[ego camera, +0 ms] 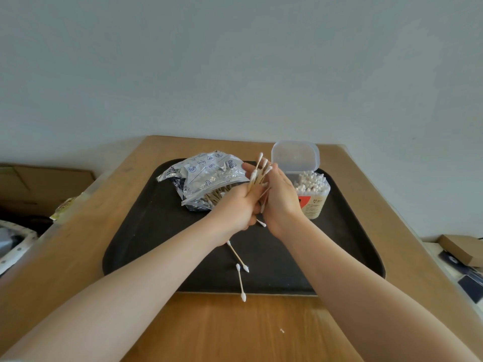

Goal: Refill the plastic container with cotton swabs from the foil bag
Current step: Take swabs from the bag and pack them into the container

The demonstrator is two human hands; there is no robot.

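Observation:
A crumpled silver foil bag point(206, 176) lies open on the black tray point(146, 239), with wooden-stick cotton swabs showing in its mouth. My left hand point(237, 207) grips a bundle of cotton swabs point(257, 176) upright above the tray. My right hand point(281, 194) is cupped against the same bundle from the right. The plastic container point(313, 194) stands just right of my hands, lid flipped up, packed with upright swabs. Two loose swabs point(240, 273) lie on the tray near its front edge.
The tray sits on a wooden table point(235, 327) against a pale wall. Cardboard boxes point(39, 184) and clutter lie beyond the table's left edge. A small brown box point(460, 248) and dark items lie to the right.

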